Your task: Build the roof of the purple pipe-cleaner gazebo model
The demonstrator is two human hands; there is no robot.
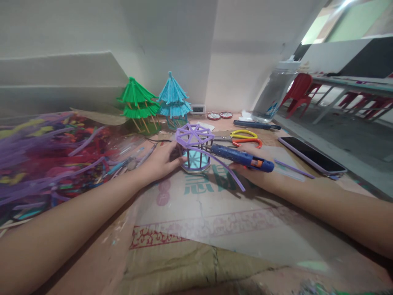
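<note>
My left hand point(164, 160) is closed on the left side of a small pavilion frame point(201, 159), with purple spokes on top, dark posts and a round light-blue base. In my right hand point(248, 170) is a blue glue gun point(239, 157), its nozzle pointing left at the frame's upper right edge. A purple pipe cleaner point(229, 170) runs from the frame's upper rim and hangs down to the right, below the glue gun. Whether the nozzle touches the frame I cannot tell. Part of my right hand's fingers is hidden behind the gun.
A green tiered model point(139, 102) and a blue one point(174, 98) stand by the wall. Loose pipe cleaners point(61, 159) heap up at left. Scissors point(245, 139), a box cutter point(257, 124), a phone point(311, 155) and a large clear bottle point(273, 94) lie or stand at right. Printed cardboard point(202, 209) covers the table.
</note>
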